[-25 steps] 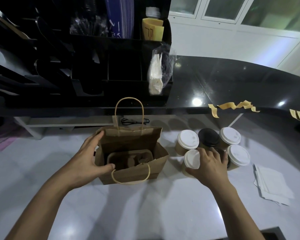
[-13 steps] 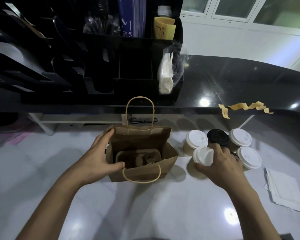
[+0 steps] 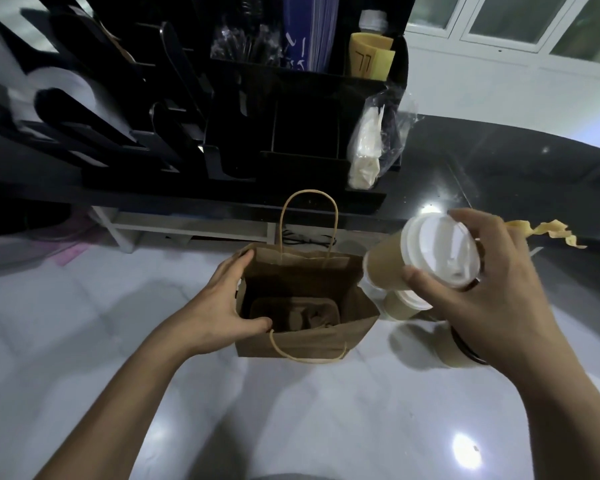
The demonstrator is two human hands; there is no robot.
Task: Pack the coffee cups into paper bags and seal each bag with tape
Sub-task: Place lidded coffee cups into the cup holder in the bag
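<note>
Head view. Paper bag (image 3: 309, 344) stands open mid-counter (image 3: 291, 420). A carrier tray (image 3: 291, 313) sits in its bottom, slots look empty. Left hand (image 3: 227, 303) at the bag's 9 o'clock pinches the side wall, thumb over the rim inside and fingers outside. Likely bracing the mouth open and stopping the bag sliding.

Right hand (image 3: 496, 299) wraps a coffee cup (image 3: 387, 268) at the lid end. Cup is airborne at the bag's 2 o'clock, tilted, white lid facing the camera. The top grip probably lets it drop straight into a slot. Remaining cups (image 3: 400, 306) sit at the bag's 3 o'clock, partly hidden under that hand. Tape strips (image 3: 548, 232) hang off the dark ledge farther out at 2 o'clock, presumably pre-torn for sealing. Black organiser (image 3: 309, 109) at 12 o'clock.

Versus half a second ago: the cup was barely tipped off the cluster, now it is lifted clear and nearer the bag mouth. Left hand same hold. Bag unmoved, nothing packed yet.
</note>
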